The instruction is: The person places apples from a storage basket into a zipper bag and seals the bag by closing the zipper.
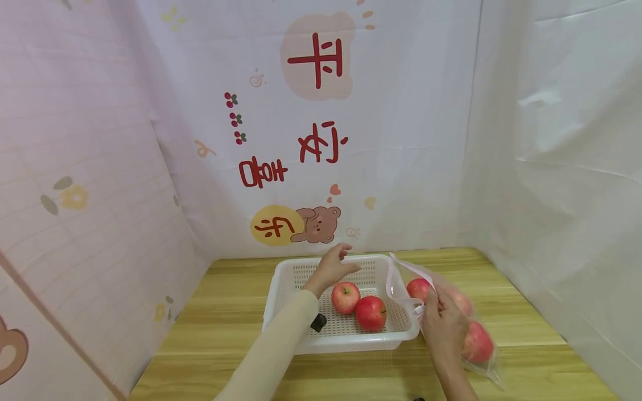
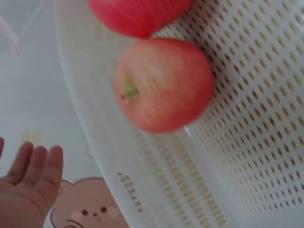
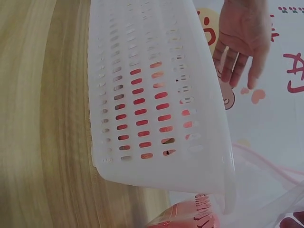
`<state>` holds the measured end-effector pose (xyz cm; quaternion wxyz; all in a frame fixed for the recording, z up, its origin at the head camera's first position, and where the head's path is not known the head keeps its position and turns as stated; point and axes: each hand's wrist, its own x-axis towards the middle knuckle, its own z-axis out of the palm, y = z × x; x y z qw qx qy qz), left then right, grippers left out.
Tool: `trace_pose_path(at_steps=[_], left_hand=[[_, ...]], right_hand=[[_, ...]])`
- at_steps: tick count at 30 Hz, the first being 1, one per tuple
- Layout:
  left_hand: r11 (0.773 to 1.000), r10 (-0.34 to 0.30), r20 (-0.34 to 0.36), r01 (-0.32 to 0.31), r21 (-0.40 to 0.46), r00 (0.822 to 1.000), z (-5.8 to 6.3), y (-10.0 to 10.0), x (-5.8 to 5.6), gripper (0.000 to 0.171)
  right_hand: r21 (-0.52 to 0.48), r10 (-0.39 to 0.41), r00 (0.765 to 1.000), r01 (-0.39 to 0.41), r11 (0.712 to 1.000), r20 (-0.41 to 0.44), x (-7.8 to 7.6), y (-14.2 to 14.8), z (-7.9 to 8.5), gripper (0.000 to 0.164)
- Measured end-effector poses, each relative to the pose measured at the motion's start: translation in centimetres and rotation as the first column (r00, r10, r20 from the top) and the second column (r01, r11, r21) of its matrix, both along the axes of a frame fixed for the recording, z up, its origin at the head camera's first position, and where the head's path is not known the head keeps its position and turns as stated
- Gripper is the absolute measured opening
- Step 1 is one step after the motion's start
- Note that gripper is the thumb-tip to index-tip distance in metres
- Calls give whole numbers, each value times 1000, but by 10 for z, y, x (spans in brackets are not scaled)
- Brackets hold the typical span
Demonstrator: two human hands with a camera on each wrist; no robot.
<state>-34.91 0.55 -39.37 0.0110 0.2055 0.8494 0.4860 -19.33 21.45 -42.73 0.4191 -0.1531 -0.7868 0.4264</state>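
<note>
My left hand (image 1: 333, 270) hovers over the back of a white plastic basket (image 1: 281, 284), its fingers spread and holding nothing. Below it, two red apples (image 1: 371, 313) lie side by side on the basket's slotted floor. In the left wrist view, the paler apple (image 2: 164, 85) has its stem toward the basket wall. My right hand (image 1: 443, 328) pinches the pink-edged rim of a clear mesh bag (image 1: 494, 372) just right of the basket. Three apples (image 1: 477, 341) show through the bag. The bag's mouth gapes toward the basket, its rim overlapping the basket's right edge.
Basket and bag rest on a wood-grain table (image 1: 220, 312). White printed cloth (image 1: 411, 139) hangs behind the table and along both sides. A small dark object (image 1: 318, 322) shows beside my left wrist, and another dark bit (image 1: 419, 399) sits at the bottom edge.
</note>
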Motion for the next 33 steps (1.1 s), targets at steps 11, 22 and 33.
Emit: trace_pose_path(at_steps=[11,22,33], left_hand=[[992,-97,64,102,-80,993,-19,-27,-14,62],[982,-143,175,162,-98,974,-42,-27,-24,66],[969,-157,202,190,-157,967,-59,-33,-27,66]], right_hand=[[29,-7,1000,8,1000,-19,1,-1,-2,29],[35,-8,1000,9,999,-28,3,0,-2,30],[28,-9,1000,9,1000,-18,5,-1,-4,30]])
